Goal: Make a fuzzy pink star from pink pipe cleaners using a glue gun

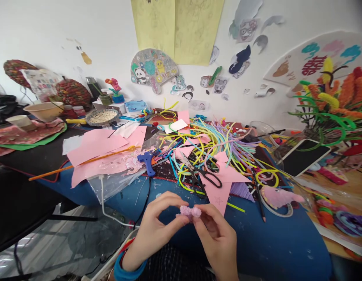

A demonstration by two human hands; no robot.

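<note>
Between both hands, near the table's front edge, is a small fuzzy pink-lilac pipe cleaner piece (190,212), bunched into lobes. My left hand (159,222) pinches its left end between thumb and fingers. At its right end, my right hand (214,234) pinches with thumb and forefinger. Beyond the hands lie black-handled scissors (208,177) on cut pink paper (218,197) bearing a drawn star. A blue hot glue gun (148,162) rests up and to the left, its cord running down toward the table edge.
A tangled heap of coloured pipe cleaners (228,136) fills the table's middle. To the right are a pencil (259,199), a pink fuzzy figure (280,195), a phone (304,156) and a bunch of pipe cleaner flowers (339,101). Pink sheets (96,144) and an orange stick (81,164) lie left.
</note>
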